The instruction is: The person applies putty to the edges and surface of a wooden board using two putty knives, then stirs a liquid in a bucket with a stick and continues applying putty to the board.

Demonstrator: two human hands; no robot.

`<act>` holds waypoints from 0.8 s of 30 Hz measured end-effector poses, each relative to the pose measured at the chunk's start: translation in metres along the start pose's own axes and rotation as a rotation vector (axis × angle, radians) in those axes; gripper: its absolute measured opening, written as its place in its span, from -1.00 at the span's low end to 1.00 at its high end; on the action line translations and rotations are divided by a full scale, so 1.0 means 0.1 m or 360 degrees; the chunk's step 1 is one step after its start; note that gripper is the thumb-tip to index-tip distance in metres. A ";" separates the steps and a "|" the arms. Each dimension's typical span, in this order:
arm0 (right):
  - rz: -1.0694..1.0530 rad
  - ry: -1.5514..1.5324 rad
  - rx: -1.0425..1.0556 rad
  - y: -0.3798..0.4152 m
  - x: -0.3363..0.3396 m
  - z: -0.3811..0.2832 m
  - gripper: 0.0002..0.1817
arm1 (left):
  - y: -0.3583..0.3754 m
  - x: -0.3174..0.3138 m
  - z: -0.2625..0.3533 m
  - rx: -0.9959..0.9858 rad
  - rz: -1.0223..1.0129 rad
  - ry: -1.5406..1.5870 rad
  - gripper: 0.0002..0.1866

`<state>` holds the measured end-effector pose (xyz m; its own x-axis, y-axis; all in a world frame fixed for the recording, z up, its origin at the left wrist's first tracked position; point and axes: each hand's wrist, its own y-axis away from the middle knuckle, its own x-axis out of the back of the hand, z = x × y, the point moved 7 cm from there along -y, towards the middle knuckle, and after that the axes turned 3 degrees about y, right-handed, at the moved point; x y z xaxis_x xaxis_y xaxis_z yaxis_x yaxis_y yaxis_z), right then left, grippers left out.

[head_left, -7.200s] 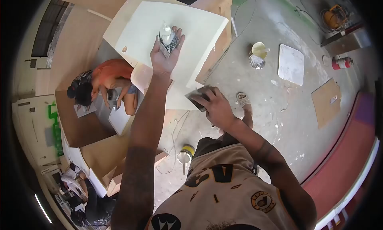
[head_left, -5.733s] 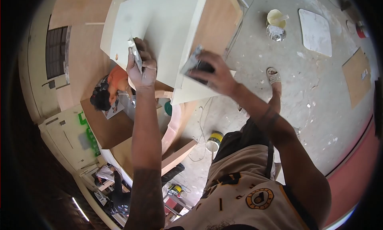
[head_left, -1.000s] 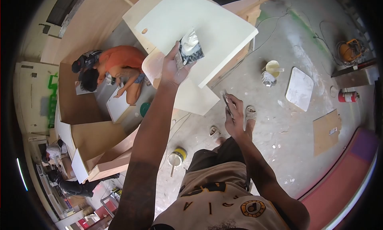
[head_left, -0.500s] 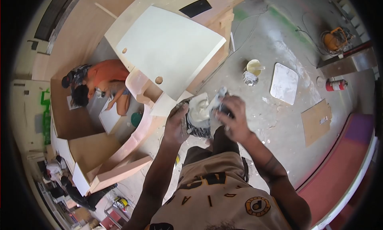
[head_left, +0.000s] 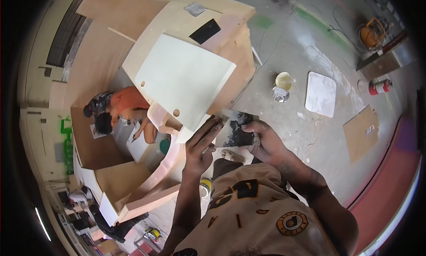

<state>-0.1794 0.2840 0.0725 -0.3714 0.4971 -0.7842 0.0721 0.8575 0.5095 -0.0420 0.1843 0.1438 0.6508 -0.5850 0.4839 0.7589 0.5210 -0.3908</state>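
Observation:
A flat putty board [head_left: 236, 131] smeared dark and whitish is tilted in front of my body, between my two hands. My right hand [head_left: 267, 143] grips its right side, with the thumb lying across the dark face. My left hand [head_left: 200, 145] is at the left edge, its fingers long and close together against the board. Its grip is partly hidden behind the edge. The spreader is not clearly visible now.
A curved wooden structure [head_left: 239, 52] with a white panel [head_left: 186, 78] stands ahead. A co-worker in an orange shirt [head_left: 128, 100] crouches inside its left part. On the floor are an open tub [head_left: 284, 80], a smeared white board [head_left: 321, 94], cardboard [head_left: 361, 134] and a fire extinguisher [head_left: 380, 87].
The board has turned, so the thick white putty no longer shows and a dark smeared face does. My right hand has gone from a spreader beside the board to gripping the board.

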 end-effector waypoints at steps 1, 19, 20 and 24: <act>-0.0014 -0.0017 -0.0019 -0.01 -0.01 -0.02 -0.63 | 0.01 -0.05 -0.03 0.0065 -0.0054 -0.0094 -0.49; 0.0406 0.1034 0.1535 -1.73 0.76 -0.52 -0.54 | -0.25 0.53 -2.25 0.0863 0.0527 0.2440 -0.44; 0.0434 0.1036 0.1581 -1.75 0.74 -0.52 -0.55 | -0.23 0.51 -2.28 0.0901 0.0564 0.2412 -0.45; 0.0485 0.1154 0.1794 -1.81 0.65 -0.40 -0.56 | -0.19 0.49 -2.43 0.0913 0.0587 0.2604 -0.48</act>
<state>-0.2537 0.1555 -0.0568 -0.5762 0.8019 -0.1578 0.8133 0.5436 -0.2076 -0.0189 -0.0053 -0.0158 0.3977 -0.1754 -0.9006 0.7119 0.6782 0.1823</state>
